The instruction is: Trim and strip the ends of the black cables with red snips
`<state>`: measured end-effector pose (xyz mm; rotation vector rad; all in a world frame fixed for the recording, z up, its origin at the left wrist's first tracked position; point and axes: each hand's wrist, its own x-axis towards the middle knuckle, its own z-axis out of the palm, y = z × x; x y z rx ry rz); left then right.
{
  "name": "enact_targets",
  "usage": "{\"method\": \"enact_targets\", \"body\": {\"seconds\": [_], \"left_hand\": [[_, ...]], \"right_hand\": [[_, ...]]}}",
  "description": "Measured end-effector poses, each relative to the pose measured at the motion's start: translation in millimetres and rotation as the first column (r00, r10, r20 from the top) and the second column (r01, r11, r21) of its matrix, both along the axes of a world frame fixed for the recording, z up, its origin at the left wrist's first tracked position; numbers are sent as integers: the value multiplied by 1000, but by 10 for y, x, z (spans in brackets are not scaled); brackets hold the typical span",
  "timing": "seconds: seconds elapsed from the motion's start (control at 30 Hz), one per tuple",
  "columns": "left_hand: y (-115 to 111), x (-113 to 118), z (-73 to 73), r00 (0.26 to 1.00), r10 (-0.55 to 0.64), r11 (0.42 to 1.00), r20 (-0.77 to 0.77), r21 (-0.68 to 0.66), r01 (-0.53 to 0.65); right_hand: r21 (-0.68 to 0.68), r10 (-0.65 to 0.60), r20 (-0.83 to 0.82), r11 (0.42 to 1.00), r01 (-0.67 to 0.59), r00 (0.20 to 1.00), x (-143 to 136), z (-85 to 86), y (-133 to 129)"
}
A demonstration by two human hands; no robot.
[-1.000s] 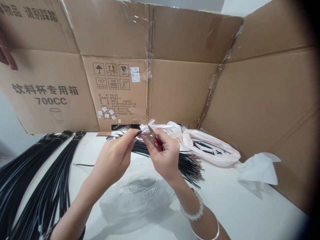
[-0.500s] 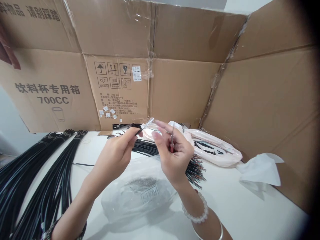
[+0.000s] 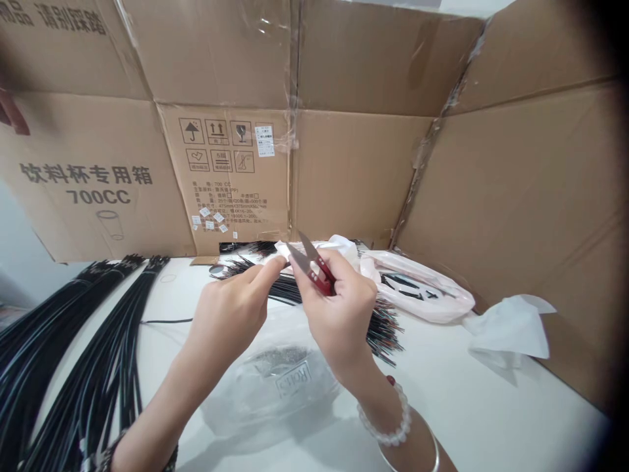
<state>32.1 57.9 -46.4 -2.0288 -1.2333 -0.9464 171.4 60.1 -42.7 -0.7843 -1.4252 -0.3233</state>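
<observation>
My left hand (image 3: 240, 295) is closed in a pinch on a black cable, of which only a small dark bit shows at the fingertips. My right hand (image 3: 339, 314) grips red-handled thread snips (image 3: 314, 265), blades apart and pointing up and left. The snips' lower blade lies close to my left fingertips; whether it touches the cable I cannot tell. Behind and below both hands lies a bundle of black cables (image 3: 386, 331) with stripped, coppery ends on the right. A clear plastic bag (image 3: 275, 387) marked RoHS rests on the white table under my wrists.
Thick bundles of long black cables (image 3: 98, 341) run down the left side. At the right are a pale pink bag (image 3: 457, 308) with black parts and a crumpled white sheet (image 3: 515, 328). Tall cardboard walls (image 3: 363, 177) close off the back and right of the table (image 3: 442, 393).
The snips have turned from lying along my right palm to pointing blades-up between the hands. My right fingers have closed round them. The cable end, visible before, is now mostly hidden.
</observation>
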Motion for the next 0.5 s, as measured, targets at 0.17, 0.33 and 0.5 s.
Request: {"method": "enact_targets", "body": {"seconds": [0.17,0.33,0.5], "left_hand": [[45,-34,14,988,-72,982,137,-161,94],[168,-240,43,810,-332,804,484,-304,511],[219,-338,38,753,-428,754,499,-262,603]], "right_hand": [[211,-58,148,977,26,987,-56,-67,-2],[-4,333,-99,942,-335,938,39,33,-35],[-266,583,-620,474,-839,525,184,209,-55]]}}
